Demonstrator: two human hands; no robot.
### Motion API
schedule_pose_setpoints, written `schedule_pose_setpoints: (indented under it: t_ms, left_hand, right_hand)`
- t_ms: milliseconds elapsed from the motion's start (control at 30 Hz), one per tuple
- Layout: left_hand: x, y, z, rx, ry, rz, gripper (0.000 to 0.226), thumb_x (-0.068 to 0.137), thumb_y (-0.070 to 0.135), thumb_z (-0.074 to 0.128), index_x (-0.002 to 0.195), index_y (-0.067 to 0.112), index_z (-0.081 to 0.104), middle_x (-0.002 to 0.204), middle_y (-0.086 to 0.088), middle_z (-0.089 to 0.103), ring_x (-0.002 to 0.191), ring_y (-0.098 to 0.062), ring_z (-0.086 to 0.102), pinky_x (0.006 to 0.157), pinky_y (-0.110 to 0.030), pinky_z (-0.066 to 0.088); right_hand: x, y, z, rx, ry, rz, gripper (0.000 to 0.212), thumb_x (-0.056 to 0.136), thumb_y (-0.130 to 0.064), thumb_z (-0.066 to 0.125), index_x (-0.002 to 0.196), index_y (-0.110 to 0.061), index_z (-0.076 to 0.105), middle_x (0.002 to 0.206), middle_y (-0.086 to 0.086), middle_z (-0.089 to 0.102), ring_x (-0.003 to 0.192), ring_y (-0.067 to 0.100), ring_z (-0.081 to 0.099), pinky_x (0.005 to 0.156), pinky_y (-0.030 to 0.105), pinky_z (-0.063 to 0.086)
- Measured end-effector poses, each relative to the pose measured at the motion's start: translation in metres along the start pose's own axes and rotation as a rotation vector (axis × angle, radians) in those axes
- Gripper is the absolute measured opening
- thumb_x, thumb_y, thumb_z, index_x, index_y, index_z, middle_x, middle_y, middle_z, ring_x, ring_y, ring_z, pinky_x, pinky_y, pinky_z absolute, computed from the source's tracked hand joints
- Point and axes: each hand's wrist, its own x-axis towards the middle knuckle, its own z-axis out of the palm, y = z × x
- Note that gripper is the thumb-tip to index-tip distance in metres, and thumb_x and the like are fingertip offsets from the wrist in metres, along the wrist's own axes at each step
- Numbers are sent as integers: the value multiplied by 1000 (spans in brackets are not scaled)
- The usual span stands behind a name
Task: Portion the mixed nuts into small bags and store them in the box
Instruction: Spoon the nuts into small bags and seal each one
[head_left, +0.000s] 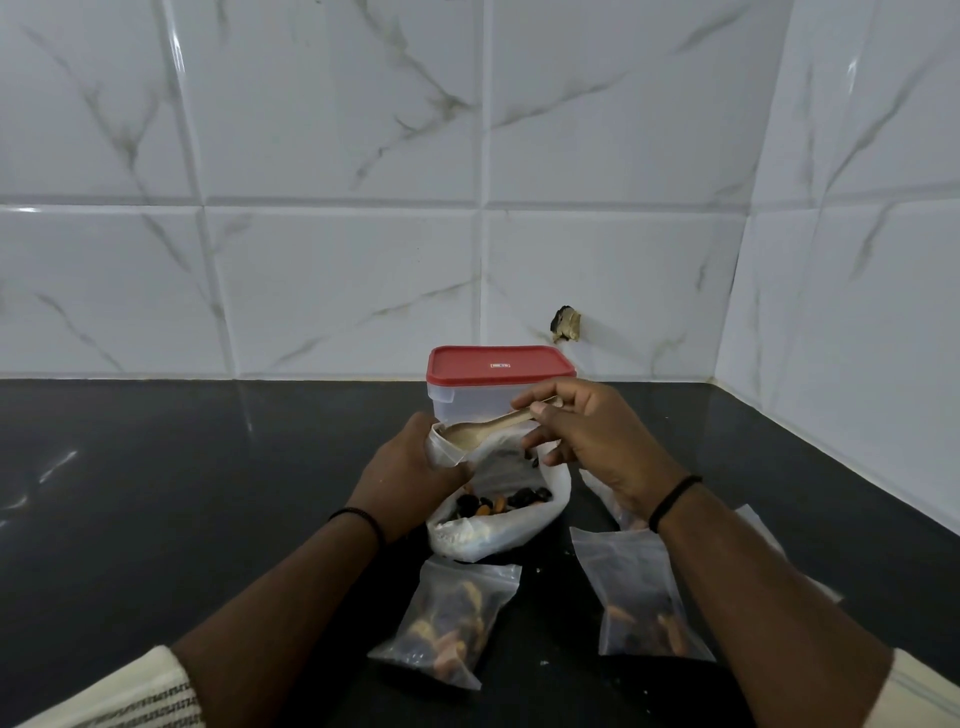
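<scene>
A large white bag (519, 535) of mixed nuts (498, 501) lies open on the black counter. My left hand (410, 478) grips its rolled-up rim at the left. My right hand (587, 431) pinches the handle of a metal spoon (478, 431), whose bowl hovers over the bag's mouth. Two small clear zip bags holding nuts lie nearer me, one at the centre (447, 623) and one to the right (639, 597). Another small bag (608, 493) is partly hidden under my right wrist. A clear box with a red lid (498, 366) stands shut behind the bag.
The black counter (182, 493) runs to white marbled wall tiles at the back and right, forming a corner. A chipped hole (566, 323) marks the back wall above the box. More clear plastic (763, 530) lies right of my right forearm.
</scene>
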Motion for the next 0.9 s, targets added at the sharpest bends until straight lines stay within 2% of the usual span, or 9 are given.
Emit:
schedule_pose_setpoints:
  t_ms: [133, 233, 300, 433, 500, 567, 733, 900]
  left_hand:
    - [0, 0, 1, 3, 5, -5, 40, 80, 40, 73, 106, 30, 46, 95, 13, 57, 85, -8, 58, 68, -24, 45]
    - [1, 0, 2, 17, 13, -9, 41, 80, 40, 73, 108, 31, 46, 95, 13, 57, 85, -8, 58, 71, -25, 46]
    - [1, 0, 2, 24, 15, -3, 41, 80, 40, 73, 108, 31, 45, 93, 15, 55, 83, -6, 57, 68, -23, 44]
    - [0, 0, 1, 21, 15, 0, 42, 80, 39, 73, 112, 28, 47, 93, 15, 55, 83, -6, 57, 66, -22, 42]
    - [0, 0, 1, 23, 13, -3, 42, 80, 39, 73, 111, 28, 47, 93, 14, 56, 84, -7, 58, 66, -22, 43]
    - [0, 0, 1, 26, 12, -3, 40, 81, 39, 73, 108, 29, 46, 93, 13, 56, 83, -7, 58, 65, -21, 43]
    - [0, 1, 2, 42, 15, -5, 38, 81, 38, 73, 105, 30, 44, 93, 12, 57, 80, -5, 56, 62, -20, 41]
    - [-1, 1, 2, 35, 4, -12, 40, 81, 38, 73, 108, 29, 45, 97, 10, 59, 84, -8, 59, 66, -22, 44]
  right_hand:
    - [5, 3, -4, 47, 209, 37, 20, 101, -6, 47, 101, -11, 66, 98, 15, 70, 70, 20, 69, 57, 30, 54]
    - [9, 12, -11, -337, 362, -82, 20, 102, -9, 43, 104, -21, 58, 87, 7, 67, 69, 18, 67, 61, 36, 57]
    - [10, 16, -14, -546, 349, -177, 20, 103, -11, 41, 108, -25, 54, 83, 3, 67, 69, 17, 66, 63, 38, 55]
    - [8, 21, -12, -708, 222, -208, 22, 102, -8, 39, 113, -23, 51, 74, -5, 56, 62, 11, 55, 56, 30, 44]
    - [8, 21, -12, -654, 184, -133, 21, 103, -9, 37, 110, -23, 52, 79, -3, 59, 66, 13, 58, 59, 28, 46]
    - [9, 21, -12, -518, 200, -10, 22, 102, -9, 37, 105, -23, 53, 87, 2, 63, 71, 16, 62, 63, 30, 52]
    - [9, 22, -13, -327, 271, 239, 20, 99, -11, 41, 96, -21, 58, 88, 6, 65, 61, 15, 60, 47, 22, 46]
    - [6, 21, -13, -317, 220, 330, 16, 100, -14, 45, 100, -16, 61, 76, 8, 65, 47, 11, 51, 37, 20, 37]
